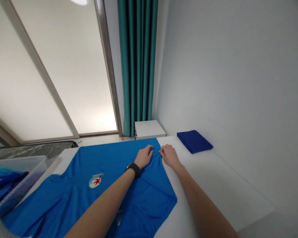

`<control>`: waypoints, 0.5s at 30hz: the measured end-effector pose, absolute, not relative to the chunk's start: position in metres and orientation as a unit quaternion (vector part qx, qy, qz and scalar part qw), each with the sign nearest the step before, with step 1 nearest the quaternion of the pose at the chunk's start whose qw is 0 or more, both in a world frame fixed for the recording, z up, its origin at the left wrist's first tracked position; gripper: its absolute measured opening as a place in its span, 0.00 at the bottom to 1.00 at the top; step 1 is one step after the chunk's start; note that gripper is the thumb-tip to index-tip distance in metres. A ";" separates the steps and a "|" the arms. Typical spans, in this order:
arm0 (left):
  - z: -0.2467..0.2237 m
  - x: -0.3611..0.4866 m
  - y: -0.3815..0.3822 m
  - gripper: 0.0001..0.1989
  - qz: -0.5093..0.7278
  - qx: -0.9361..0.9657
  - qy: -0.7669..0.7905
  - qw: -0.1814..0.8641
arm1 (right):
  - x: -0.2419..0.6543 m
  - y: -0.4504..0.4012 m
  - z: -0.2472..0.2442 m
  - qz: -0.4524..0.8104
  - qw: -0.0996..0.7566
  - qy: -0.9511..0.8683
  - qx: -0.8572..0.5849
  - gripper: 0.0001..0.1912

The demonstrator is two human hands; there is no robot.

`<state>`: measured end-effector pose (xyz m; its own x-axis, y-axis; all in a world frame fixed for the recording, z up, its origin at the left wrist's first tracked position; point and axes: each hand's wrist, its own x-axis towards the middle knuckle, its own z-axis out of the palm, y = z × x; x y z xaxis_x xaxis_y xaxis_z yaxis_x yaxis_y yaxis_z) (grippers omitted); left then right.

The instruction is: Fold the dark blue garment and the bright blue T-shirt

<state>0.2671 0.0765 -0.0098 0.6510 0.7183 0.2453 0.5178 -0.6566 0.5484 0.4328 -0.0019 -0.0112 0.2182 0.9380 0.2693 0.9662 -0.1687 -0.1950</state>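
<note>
While the half-curled hands (pixel 144 157) (pixel 170 156) pinch the blue shirt (pixel 109 162), its near end is cropped.

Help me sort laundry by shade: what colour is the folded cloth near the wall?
The folded cloth is plain dark blue, seen best in the head view.

White table (pixel 213 178), blue shirt (pixel 114 158), 1 folded navy cloth (pixel 195 141)
</note>
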 end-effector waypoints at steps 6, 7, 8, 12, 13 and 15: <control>-0.009 0.268 0.076 0.13 0.226 0.882 0.348 0.225 | 0.428 -0.021 -0.008 -0.020 0.188 -0.635 -0.749 0.12; -0.008 0.268 0.076 0.13 0.225 0.882 0.347 0.226 | 0.426 -0.025 -0.009 -0.012 0.194 -0.640 -0.743 0.14; -0.007 0.268 0.076 0.13 0.223 0.883 0.345 0.227 | 0.424 -0.030 -0.009 -0.005 0.200 -0.647 -0.736 0.16; -0.001 0.266 0.076 0.15 0.204 0.889 0.336 0.234 | 0.413 -0.047 -0.013 0.001 0.244 -0.675 -0.696 0.21; 0.001 0.264 0.076 0.15 0.196 0.892 0.331 0.236 | 0.410 -0.051 -0.014 0.001 0.262 -0.681 -0.684 0.22; 0.008 0.260 0.076 0.16 0.180 0.900 0.318 0.239 | 0.406 -0.059 -0.016 0.013 0.294 -0.690 -0.661 0.23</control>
